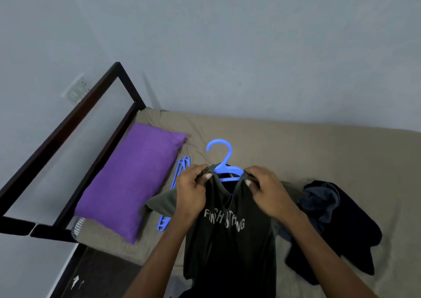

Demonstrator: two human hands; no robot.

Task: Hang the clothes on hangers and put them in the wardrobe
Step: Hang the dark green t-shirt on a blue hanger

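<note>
Dark T-shirt point(230, 236) held up over the bed point(319, 152)

Left hand point(193, 193) and right hand point(266, 193) each pinch a shoulder of it around a blue hanger point(224, 161); spare hangers point(180, 174) lie beside the purple pillow point(134, 179).

- A plain pale grey-blue wall point(227, 47) fills the upper half of the view; the light on it is soft and even
- A white switch or socket plate point(76, 89) sits on the wall at the left, blurred, behind the bed frame
- A dark bed frame point(95, 97) of square bars forms an open headboard at the left; the wall shows through it
- A mattress under a taupe sheet point(319, 152) runs along the wall to the right edge; a striped patch shows at its near left corner
- A purple pillow point(132, 179) lies against the headboard end
- A strip of dark floor point(95, 275) shows at the lower left, beside a pale wall base
</note>
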